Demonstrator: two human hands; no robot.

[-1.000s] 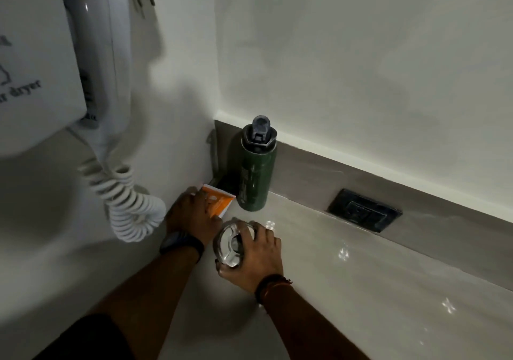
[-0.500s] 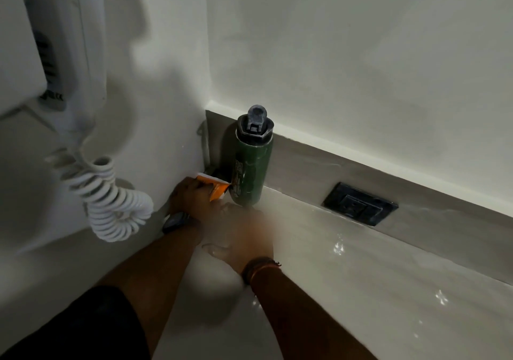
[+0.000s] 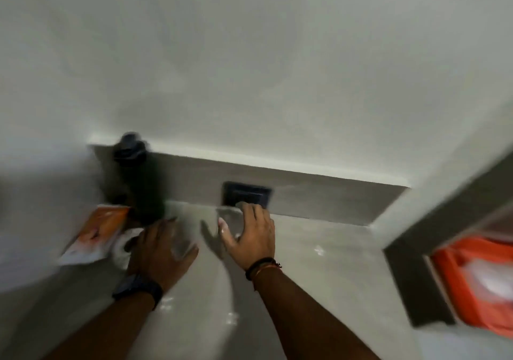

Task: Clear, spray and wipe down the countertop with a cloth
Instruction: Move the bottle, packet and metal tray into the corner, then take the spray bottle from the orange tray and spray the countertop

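Note:
The view is motion-blurred. My right hand (image 3: 249, 234) curls around a clear glass (image 3: 229, 221) that stands on the pale countertop (image 3: 305, 290), just in front of the dark wall socket (image 3: 246, 197). My left hand (image 3: 161, 248), with a dark watch on its wrist, lies low on the counter at the foot of the dark green bottle (image 3: 144, 190). The blur hides whether it holds anything. An orange and white packet (image 3: 95, 230) lies to its left, and something small and white (image 3: 122, 246) shows beside its fingers. No cloth or spray bottle is in view.
A grey backsplash strip (image 3: 333, 196) runs along the back wall. At the right, a grey-framed recess (image 3: 410, 276) holds an orange box with white tissue (image 3: 477, 282). Small wet glints dot the counter near my forearms.
The view has swung to the right and the hair dryer has left the frame. My right hand carried the glass rightward to the socket. My left hand has come off the orange packet.

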